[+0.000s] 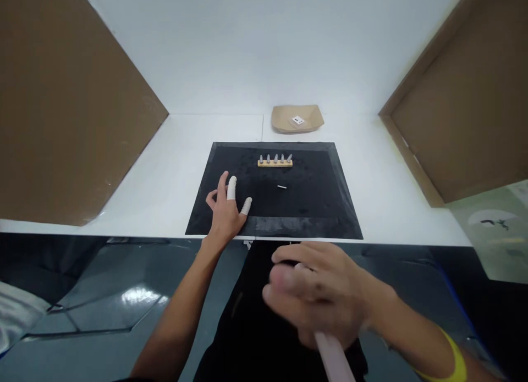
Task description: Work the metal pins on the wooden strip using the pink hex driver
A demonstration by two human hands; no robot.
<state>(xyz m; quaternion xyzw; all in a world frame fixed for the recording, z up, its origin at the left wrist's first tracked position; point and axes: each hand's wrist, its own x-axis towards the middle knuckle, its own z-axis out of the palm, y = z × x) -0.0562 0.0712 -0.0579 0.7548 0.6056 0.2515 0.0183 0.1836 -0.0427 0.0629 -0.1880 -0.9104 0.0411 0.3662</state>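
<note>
Lower right of frame: blurred right hand (319,288), curled, pale pink strip (335,360) showing just below; cannot tell whether gripping it. Left of centre: left hand (226,212), white coverings (231,188) on two fingers, grip wide, over black mat (317,203) on white tabletop (391,206). Centre: slim whitish rod (282,187) on mat. Beyond: five grey tapered pieces (276,158) along light wooden bar (275,164). Upper centre: tan cardboard tray (284,119).

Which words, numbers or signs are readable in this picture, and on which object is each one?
No text can be read.
The white label in the brown tray has dark marks, too small to read.
The pale panel at the right edge shows dark shapes, too blurred to make out.
</note>
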